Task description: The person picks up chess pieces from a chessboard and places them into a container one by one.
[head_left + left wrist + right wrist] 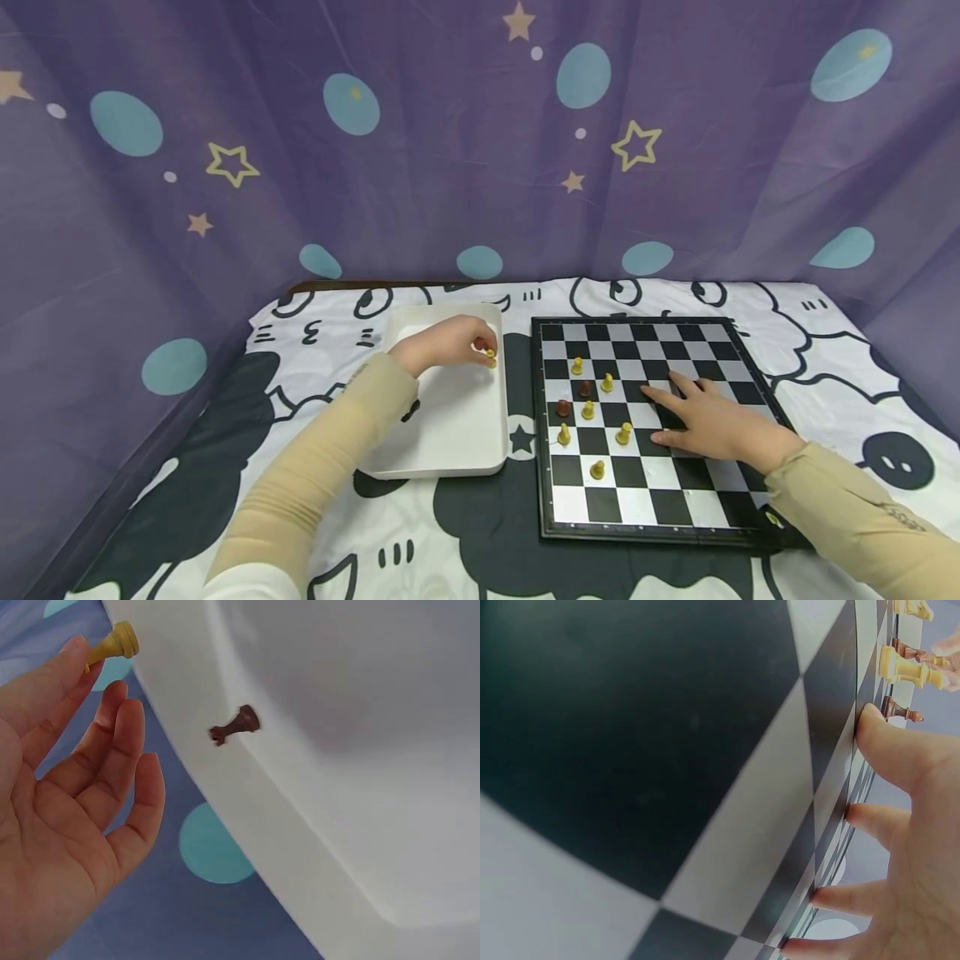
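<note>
One yellow chess piece (491, 353), probably light and stiff, is over the tray (457, 425) in head view; left wrist view has the left grip (75, 784) aptly pinching its narrow end; right wrist view, the right grip (922, 832) spread, empty, on the chessboard (769, 825).

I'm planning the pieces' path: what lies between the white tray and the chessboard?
In the head view, only a strip of patterned cloth separates the white tray from the chessboard.

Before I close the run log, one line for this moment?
left hand: pinches yellow chess piece at white tray | right hand: rests on chessboard
</note>
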### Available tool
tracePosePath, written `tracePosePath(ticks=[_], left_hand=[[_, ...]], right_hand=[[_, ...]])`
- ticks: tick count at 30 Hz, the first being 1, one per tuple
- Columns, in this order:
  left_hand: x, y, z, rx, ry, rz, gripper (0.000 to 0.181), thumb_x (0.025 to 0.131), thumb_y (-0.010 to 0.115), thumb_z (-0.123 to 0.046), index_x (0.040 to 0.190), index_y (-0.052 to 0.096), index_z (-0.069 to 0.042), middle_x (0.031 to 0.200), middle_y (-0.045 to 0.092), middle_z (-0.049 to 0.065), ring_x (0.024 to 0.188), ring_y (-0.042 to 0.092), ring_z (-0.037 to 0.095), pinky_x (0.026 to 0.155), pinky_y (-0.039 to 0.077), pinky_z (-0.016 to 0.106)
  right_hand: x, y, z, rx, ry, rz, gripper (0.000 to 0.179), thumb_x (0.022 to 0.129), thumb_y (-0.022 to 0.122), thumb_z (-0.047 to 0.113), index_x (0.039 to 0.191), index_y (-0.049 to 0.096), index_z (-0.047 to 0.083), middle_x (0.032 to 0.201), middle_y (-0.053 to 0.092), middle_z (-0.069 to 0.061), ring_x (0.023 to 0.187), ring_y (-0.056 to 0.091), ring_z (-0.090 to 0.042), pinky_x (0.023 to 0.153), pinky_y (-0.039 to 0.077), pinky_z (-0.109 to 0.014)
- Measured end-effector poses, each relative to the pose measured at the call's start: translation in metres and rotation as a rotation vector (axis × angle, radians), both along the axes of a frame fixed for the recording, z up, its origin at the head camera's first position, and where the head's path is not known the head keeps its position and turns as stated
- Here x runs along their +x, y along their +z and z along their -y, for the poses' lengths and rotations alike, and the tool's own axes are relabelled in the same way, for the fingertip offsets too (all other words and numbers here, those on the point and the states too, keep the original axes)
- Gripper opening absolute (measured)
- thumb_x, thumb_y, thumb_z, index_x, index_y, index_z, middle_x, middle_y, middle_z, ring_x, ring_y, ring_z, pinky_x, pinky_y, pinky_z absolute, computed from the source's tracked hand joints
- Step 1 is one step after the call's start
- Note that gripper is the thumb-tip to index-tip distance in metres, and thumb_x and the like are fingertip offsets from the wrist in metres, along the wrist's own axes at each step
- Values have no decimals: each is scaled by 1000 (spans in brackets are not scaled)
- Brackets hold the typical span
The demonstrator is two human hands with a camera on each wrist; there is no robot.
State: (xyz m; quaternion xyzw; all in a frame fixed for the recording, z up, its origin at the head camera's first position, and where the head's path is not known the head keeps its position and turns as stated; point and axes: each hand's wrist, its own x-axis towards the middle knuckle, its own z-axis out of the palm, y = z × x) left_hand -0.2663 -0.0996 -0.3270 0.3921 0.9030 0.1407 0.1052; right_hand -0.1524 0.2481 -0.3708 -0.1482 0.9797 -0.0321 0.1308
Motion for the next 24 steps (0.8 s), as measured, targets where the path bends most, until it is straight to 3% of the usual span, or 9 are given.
tracePosePath(ticks=[9,17,24], left_hand=[[-9,-13,3,-63,86,46,10,81,70,-13,90,70,-8,88,67,4,81,56,16,79,47,30],[-16,-23,2,-99,160,23,7,81,70,-12,87,70,-9,85,67,3,78,55,15,77,46,29],[-19,-28,-2,-98,164,20,8,81,71,-13,86,69,-8,84,66,3,77,53,15,78,45,30]], right_hand=[[-1,-1,-1,-2,-9,9,81,78,50,70,142,38,21,145,25,-31,123,28,-62,84,39,-70],[-2,0,-1,-14,-11,14,81,78,51,69,142,38,21,145,25,-31,123,27,-63,85,38,-71],[-1,0,0,-11,-12,12,81,78,50,69,142,38,21,145,25,-31,123,27,-62,85,38,-71]])
